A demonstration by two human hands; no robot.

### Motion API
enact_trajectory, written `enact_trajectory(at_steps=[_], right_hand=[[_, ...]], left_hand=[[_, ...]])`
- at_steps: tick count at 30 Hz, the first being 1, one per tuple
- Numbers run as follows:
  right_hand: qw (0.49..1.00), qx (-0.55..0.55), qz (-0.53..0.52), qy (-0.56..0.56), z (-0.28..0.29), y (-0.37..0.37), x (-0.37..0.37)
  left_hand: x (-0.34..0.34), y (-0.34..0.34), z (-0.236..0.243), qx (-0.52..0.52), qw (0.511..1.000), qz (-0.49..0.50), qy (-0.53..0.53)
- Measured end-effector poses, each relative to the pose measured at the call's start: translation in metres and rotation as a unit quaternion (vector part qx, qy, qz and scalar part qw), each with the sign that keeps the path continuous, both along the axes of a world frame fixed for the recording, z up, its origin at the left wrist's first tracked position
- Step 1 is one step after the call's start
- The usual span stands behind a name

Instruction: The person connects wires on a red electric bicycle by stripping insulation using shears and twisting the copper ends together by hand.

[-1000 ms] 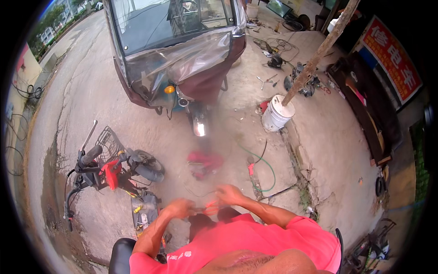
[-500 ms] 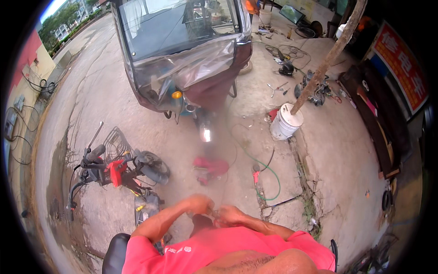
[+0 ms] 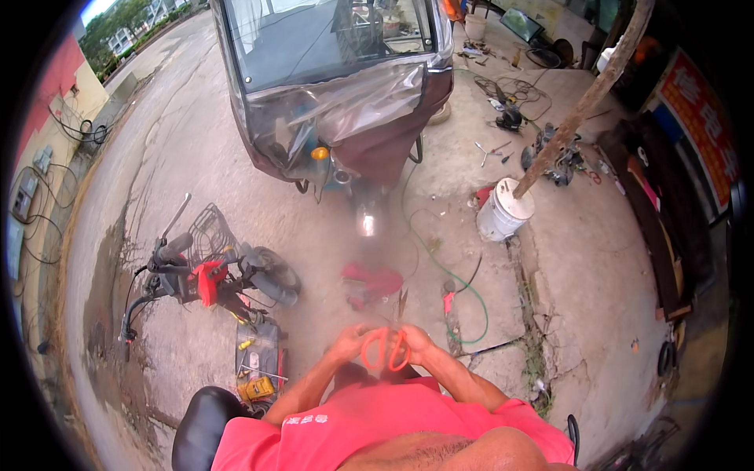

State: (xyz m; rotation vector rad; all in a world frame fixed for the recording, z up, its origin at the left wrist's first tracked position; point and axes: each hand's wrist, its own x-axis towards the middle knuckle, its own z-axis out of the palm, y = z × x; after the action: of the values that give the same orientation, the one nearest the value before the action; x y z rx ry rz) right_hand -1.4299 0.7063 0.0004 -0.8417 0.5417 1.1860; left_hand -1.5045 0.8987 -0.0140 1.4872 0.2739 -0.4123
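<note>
A pair of scissors with orange loop handles (image 3: 386,351) is in front of my chest, its blades pointing away from me and spread apart. My left hand (image 3: 351,342) grips beside the left loop, fingers closed. At the right loop my right hand (image 3: 418,343) is closed too. Part of the blades is lost between the hands and in the haze on the lens. Just beyond them, on the concrete, lies a blurred red object (image 3: 372,284) whose kind I cannot make out.
A covered three-wheeler (image 3: 353,149) stands ahead. To the left are a red-and-black electric bike (image 3: 208,282) and a tool tray (image 3: 271,345) with a yellow meter (image 3: 255,388). At right, a green hose (image 3: 481,302) lies near a white bucket (image 3: 503,216) holding a wooden post (image 3: 573,118).
The scissors now show between my hands, where before no orange handles were visible. My hands have moved slightly apart and forward. The whole view has shifted a little.
</note>
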Motion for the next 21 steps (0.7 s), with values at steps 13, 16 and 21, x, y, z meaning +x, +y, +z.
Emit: enact_trajectory(at_steps=[13,16,21], right_hand=[[0.991,0.066,-0.037,0.111,-0.028,0.002,-0.021],[0.987,0.095,-0.044,0.120,-0.039,-0.005,-0.023],[0.975,0.145,-0.044,0.165,-0.055,-0.022,-0.026]], left_hand=[[-0.018,-0.016,-0.031,-0.076,0.997,-0.017,-0.002],[-0.014,-0.021,-0.025,-0.115,0.993,-0.023,0.029],[-0.013,-0.020,0.005,-0.078,0.995,0.001,0.062]])
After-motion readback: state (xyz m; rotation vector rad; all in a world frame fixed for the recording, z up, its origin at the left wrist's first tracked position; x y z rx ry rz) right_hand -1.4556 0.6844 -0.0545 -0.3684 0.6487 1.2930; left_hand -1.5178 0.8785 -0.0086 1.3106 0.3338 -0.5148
